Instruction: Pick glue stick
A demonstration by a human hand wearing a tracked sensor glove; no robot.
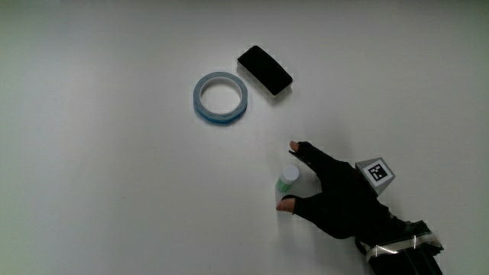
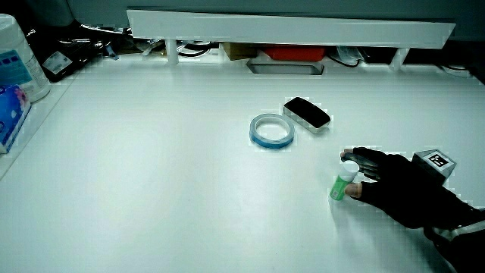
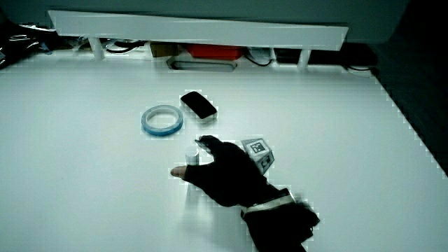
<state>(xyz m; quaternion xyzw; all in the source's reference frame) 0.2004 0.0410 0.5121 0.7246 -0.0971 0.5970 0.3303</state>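
The glue stick (image 1: 287,180) stands upright on the white table, with a white cap and a green body; it also shows in both side views (image 2: 343,183) (image 3: 190,155). The black-gloved hand (image 1: 336,197) rests at the table beside it, nearer to the person than the tape ring. The fingers (image 1: 299,149) and thumb are spread on either side of the stick, with a small gap showing around it. A patterned cube (image 1: 375,172) sits on the back of the hand.
A pale blue tape ring (image 1: 220,97) lies flat, farther from the person than the glue stick. A black rectangular case (image 1: 264,70) lies beside the ring. In a side view a white container (image 2: 18,57) stands at the table's edge.
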